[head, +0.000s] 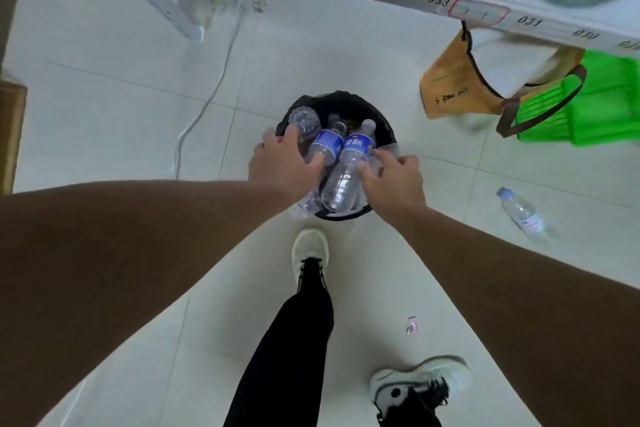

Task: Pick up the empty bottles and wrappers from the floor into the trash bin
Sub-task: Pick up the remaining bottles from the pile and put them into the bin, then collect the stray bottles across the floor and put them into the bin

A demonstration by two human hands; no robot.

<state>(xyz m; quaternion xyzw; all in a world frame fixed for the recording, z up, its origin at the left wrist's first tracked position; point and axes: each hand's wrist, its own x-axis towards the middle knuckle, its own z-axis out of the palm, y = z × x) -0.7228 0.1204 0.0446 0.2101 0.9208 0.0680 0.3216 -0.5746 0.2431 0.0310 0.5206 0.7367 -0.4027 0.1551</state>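
Bright even light, soft focus, fisheye-bent edges, glossy floor (114,135).

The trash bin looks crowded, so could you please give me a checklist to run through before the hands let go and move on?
1. Left hand on bottles over the trash bin: ok.
2. Right hand on the blue-labelled bottle: ok.
3. Bottles fully inside the bin: not ok, they stick up above the rim.
4. Room left in the bin: cannot tell.
5. Floor cleared: not ok, a bottle on the floor and a small pink wrapper remain.
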